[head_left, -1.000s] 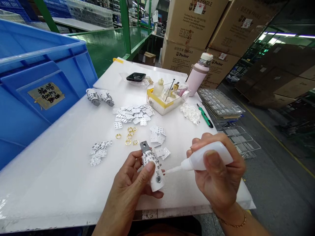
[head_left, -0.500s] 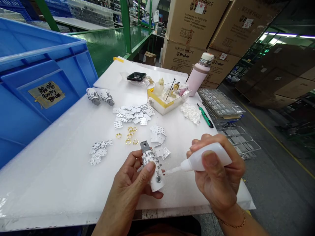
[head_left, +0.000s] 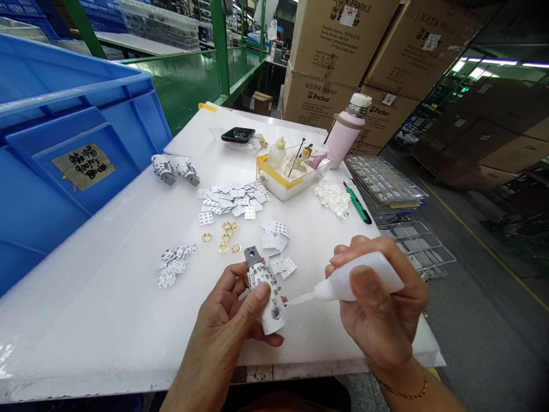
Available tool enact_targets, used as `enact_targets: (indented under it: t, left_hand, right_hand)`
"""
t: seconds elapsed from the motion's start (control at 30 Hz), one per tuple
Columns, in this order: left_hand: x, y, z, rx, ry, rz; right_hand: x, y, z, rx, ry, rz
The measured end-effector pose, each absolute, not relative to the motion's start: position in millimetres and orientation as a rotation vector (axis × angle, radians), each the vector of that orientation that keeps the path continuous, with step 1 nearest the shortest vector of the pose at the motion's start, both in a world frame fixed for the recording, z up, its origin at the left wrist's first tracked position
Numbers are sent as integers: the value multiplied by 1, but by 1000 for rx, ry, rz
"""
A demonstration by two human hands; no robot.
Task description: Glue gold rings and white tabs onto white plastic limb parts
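Observation:
My left hand (head_left: pixel 238 315) is closed around a white cylindrical model part (head_left: pixel 265 286) with a grey end and raised grey details; its thumb presses on the part's side. In my right hand (head_left: pixel 381 315) is a white glue bottle (head_left: pixel 364 278), tilted so that its thin clear nozzle points at the part. The nozzle tip is at the part's right side; whether it touches I cannot tell. Beyond my left hand lie several gold rings (head_left: pixel 227 232), small white plates with holes (head_left: pixel 278 236), a larger pile of such plates (head_left: pixel 234 198) and a smaller pile (head_left: pixel 175 264).
Similar white parts (head_left: pixel 175 169) lie at the back left beside a blue crate (head_left: pixel 86 131). A yellow-edged tray (head_left: pixel 281 186) holds small bottles. Around it are a crumpled tissue (head_left: pixel 333 197), green cutter (head_left: pixel 358 203), pink flask (head_left: pixel 346 131) and phone (head_left: pixel 238 134). Cartons (head_left: pixel 338 40) stand behind.
Almost nothing differs. My right hand and the glue bottle have shifted very slightly; the left hand keeps the part in the same place.

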State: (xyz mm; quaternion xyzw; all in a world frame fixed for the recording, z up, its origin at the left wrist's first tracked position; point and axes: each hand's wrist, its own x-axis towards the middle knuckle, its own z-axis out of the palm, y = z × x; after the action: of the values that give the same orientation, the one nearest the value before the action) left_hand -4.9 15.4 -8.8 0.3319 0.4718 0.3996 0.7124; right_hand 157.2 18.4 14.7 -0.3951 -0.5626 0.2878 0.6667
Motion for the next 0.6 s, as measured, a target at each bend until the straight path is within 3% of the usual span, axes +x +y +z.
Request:
enact_targets:
  t: [0.6]
  left_hand:
    - [-3,16,-6,702,1033,950]
  right_hand:
    - [161,19,14,-912,-1251,701]
